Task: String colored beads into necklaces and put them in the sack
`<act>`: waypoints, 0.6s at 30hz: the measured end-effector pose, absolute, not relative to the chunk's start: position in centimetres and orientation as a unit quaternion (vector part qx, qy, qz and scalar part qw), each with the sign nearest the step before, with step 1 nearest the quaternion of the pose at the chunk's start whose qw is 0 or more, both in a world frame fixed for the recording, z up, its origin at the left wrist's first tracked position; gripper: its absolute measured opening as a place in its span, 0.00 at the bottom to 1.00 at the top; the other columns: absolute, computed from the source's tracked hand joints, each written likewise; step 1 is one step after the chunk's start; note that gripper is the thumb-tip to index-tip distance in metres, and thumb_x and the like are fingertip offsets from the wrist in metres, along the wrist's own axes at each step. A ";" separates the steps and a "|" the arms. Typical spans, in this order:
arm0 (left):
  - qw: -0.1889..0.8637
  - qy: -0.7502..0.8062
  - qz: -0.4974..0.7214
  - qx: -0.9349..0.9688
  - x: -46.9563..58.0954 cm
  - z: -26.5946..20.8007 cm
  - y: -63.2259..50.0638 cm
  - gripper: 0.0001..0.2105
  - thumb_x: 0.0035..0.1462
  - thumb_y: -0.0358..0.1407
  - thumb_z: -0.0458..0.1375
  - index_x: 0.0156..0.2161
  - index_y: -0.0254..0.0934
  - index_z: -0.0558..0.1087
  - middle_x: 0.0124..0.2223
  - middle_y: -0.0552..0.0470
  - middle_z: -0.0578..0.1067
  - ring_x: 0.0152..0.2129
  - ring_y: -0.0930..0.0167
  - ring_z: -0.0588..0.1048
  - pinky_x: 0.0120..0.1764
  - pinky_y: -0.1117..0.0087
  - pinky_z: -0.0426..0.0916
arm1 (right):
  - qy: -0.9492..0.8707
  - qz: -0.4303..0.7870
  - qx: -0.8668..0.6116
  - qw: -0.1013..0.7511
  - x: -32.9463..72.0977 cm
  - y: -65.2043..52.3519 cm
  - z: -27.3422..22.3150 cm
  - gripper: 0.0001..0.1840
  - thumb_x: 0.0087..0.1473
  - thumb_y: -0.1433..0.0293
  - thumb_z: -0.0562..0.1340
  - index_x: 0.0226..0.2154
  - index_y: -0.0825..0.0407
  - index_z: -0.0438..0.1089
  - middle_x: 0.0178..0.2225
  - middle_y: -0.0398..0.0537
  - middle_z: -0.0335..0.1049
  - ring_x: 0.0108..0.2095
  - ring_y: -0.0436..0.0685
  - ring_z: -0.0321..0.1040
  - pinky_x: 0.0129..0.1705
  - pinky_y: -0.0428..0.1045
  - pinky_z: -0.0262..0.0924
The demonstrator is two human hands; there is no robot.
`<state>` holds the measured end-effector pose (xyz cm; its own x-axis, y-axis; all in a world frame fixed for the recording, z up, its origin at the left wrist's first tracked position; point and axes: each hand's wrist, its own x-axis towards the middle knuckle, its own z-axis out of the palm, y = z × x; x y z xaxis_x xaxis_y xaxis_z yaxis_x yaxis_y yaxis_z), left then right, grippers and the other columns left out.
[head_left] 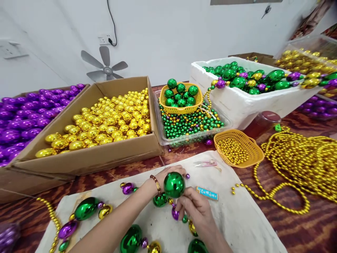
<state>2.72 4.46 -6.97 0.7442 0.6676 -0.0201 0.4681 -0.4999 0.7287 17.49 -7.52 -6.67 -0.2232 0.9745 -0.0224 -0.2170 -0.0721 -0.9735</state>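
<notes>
**Where Color Is Heaped, Handwork Is Seen**

As a white cloth (237,218) is spread at the near side, it is backed at far left by a cardboard box (89,161) of gold baubles (113,119) and at far right by a white foam box (237,105). Over the cloth, the left hand (166,172) is partly hidden behind a large green ball (174,184), its grip impossible to tell; the right hand (195,205) is pinched closed at the ball's near right edge, though what is grasped cannot be told. Farther right, pink snips (210,163) are seen.
</notes>
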 end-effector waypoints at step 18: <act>0.677 0.367 0.604 0.207 -4.7 0.3 -1.7 0.12 0.59 0.32 0.58 0.47 0.33 0.74 0.39 0.46 0.77 0.39 0.69 0.76 0.50 0.64 0.69 | -0.604 0.528 -0.433 0.410 17.1 -6.0 -6.8 0.16 0.62 0.61 0.54 0.32 0.54 0.70 0.16 0.38 0.57 0.17 0.48 0.57 0.21 0.43 0.53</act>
<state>-4.65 -1.69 0.28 0.0022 0.9692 -0.2464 -0.6658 0.1853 0.7228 17.09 -6.04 -6.80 -0.2884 0.9568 0.0379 0.0899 0.0665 -0.9937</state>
